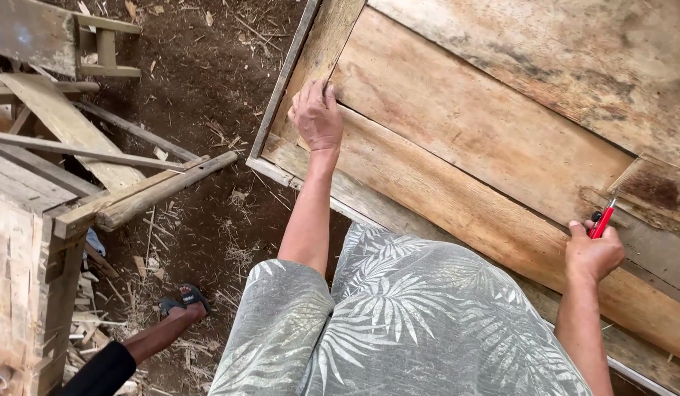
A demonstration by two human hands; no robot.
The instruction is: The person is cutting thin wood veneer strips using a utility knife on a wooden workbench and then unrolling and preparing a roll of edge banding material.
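Note:
My left hand [317, 116] presses flat on a long wooden plank [457, 213] near its left end, fingers bent onto the seam with the board above. Far to the right, my right hand [592, 254] is closed around a red-handled tool [602, 219], its tip touching the same plank's upper edge. Both planks lie across a wooden frame [277, 92] with wider boards [501, 125] behind. My grey leaf-patterned garment [398, 323] fills the lower centre.
Bare dirt floor with straw and wood chips [208, 95] lies to the left. Stacked planks and a rough wooden bench [54, 220] stand at the far left. Another person's sandalled foot [180, 304] and dark sleeve [98, 374] show at the lower left.

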